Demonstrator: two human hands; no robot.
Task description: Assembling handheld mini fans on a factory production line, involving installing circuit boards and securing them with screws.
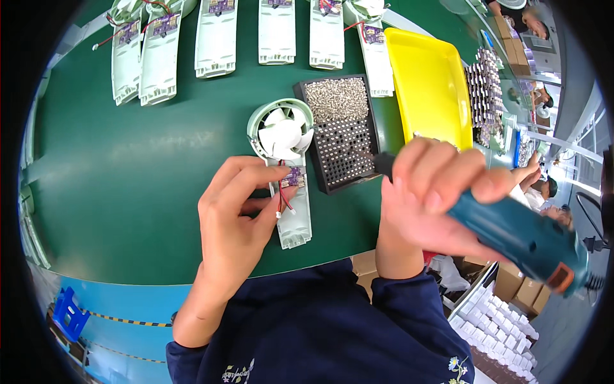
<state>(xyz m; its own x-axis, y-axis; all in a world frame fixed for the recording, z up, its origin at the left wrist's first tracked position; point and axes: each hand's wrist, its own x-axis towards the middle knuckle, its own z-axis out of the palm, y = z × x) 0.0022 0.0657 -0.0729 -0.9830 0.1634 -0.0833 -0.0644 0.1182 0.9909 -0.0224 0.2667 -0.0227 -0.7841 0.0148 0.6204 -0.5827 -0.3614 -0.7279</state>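
A pale green handheld fan housing [295, 224] lies in front of me, its round head with white blades [280, 136] pointing away. My left hand [233, 208] is closed at its handle, index finger and thumb on a small purple circuit board [293, 177] seated inside. Red and black wires with a white plug hang beside the thumb. In my right hand [435, 185], raised on the right, is a teal electric screwdriver [521, 237]. Its dark nose points left over the black screw tray [326, 187], and the bit's tip is blurred.
Loose screws fill the tray's far part; its near part is a perforated plate with screws standing in holes. Several pale green housings [215, 38] line the far side of the green table [128, 192]. A yellow tray [428, 89] stands at right. Other people sit far right.
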